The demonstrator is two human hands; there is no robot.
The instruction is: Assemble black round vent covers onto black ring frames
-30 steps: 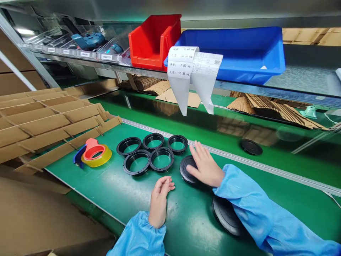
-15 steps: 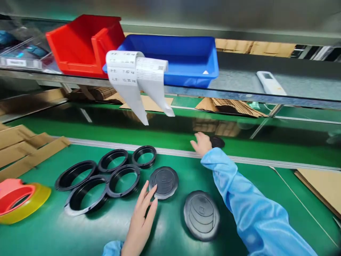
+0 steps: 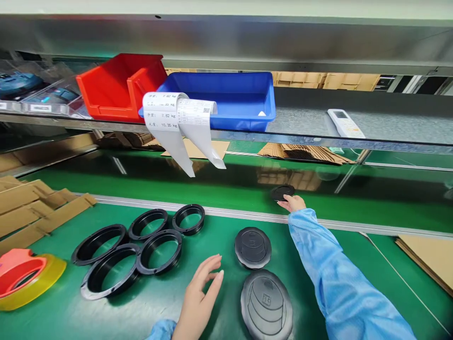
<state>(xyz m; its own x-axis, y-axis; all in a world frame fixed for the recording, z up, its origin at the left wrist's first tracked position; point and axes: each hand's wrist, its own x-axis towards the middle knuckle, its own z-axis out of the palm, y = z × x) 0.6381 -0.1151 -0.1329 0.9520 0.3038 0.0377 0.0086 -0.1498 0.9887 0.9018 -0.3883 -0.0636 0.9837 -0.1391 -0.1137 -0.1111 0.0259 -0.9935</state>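
Note:
My right hand [image 3: 293,203], in a blue sleeve, reaches over the green strip behind the table's metal edge and pinches the near rim of a black round cap [image 3: 282,191]. Above the green tabletop, my left hand [image 3: 202,293] has its fingers apart and holds nothing. To its right lie two similar dark caps: a smaller one [image 3: 252,247] and, just nearer to me, a larger one [image 3: 266,306] with curved ridges and a small raised mark. Several black open rings [image 3: 159,252] form a cluster left of my left hand.
A tape roll on a red holder [image 3: 33,278] and slotted cardboard pieces [image 3: 38,212] are at the left. Flat cardboard [image 3: 428,259] lies at the right. The shelf overhead carries a red bin [image 3: 116,89], a blue tray [image 3: 226,106], hanging paper strips [image 3: 170,137] and a white remote-like device [image 3: 346,123].
My right hand has moved right and closed on the cap at the back. The smaller cap on the table has shifted right, near the larger one, and my left hand is off it.

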